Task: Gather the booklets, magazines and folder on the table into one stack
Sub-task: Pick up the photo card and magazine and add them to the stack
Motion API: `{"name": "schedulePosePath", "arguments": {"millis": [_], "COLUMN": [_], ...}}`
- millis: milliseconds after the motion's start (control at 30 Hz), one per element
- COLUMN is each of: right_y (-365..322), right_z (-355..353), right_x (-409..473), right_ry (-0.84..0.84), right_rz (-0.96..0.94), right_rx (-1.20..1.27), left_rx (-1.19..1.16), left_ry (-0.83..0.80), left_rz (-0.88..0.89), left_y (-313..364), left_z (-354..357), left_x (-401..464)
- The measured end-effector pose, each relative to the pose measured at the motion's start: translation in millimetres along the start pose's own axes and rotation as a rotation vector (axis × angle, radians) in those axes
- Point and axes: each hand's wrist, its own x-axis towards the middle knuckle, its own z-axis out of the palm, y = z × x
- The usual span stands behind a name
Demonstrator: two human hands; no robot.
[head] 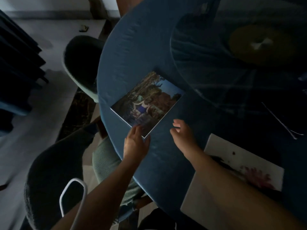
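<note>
1. The round blue-covered bench (132,52) fills most of the view, dim and with a darker raised disc at its far right. It carries the printed things that are to be gathered.
2. A white flat folder or booklet with a red flower print (259,170) lies at the near right edge of the bench, partly under the right forearm and well apart from the other item.
3. A square photo-covered magazine with a thin white edge (147,102) lies flat near the left rim, turned diamond-wise, one corner pointing at the person.
4. The left hand (135,141) is spread open, fingers resting on that near corner. It presses or steadies the cover and grips nothing.
5. The right hand (182,131) hovers just beside the magazine's right edge, fingers loosely curled and half open, empty, with a gap to the paper.
6. Judged from this, gathering has scarcely begun: the step in hand is taking up the magazine.
7. The next move calls for a finger slid under the thin edge, perhaps by dragging the corner past the rim, then carrying it across to the white item.
</note>
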Motion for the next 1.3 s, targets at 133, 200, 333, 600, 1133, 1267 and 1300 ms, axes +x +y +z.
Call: {"name": "schedulePosePath", "arguments": {"millis": [133, 200, 333, 600, 1133, 1267, 1300], "right_y": [-14.0, -16.5, -19.3, -24.4, -36.6, -5.8, 1.3], "right_z": [23.1, 31.0, 35.0, 28.4, 2.1, -12.0, -16.2], "right_x": [27.1, 37.1, 46.6, 59.5, 38.3, 21.1, 16.1], "right_ry": [-0.014, 0.008, 0.027, -0.050, -0.128, -0.127, -0.115], "right_rz": [0.128, 0.197, 0.281, 0.434, 0.362, 0.449, 0.467], "right_rx": [0.183, 0.255, 0.416, 0.809, 0.834, 0.843, 0.858], "left_rx": [0.070, 0.131, 0.222, 0.328, 0.127, 0.024, -0.034], "left_ry": [-0.075, -0.104, -0.149, -0.051, -0.011, -0.111, -0.139], "left_rz": [0.052, 0.061, 0.071, 0.041, 0.190, 0.145, 0.117], "left_y": [-3.3, -5.1, -8.2, -3.0, 39.3, 68.6, 75.8], "left_z": [13.1, 19.9, 30.1, 35.2, -51.9, -82.9, -89.6], "left_x": [17.2, 23.8, 31.4, 42.9, 71.7, 65.9, 63.2]}}
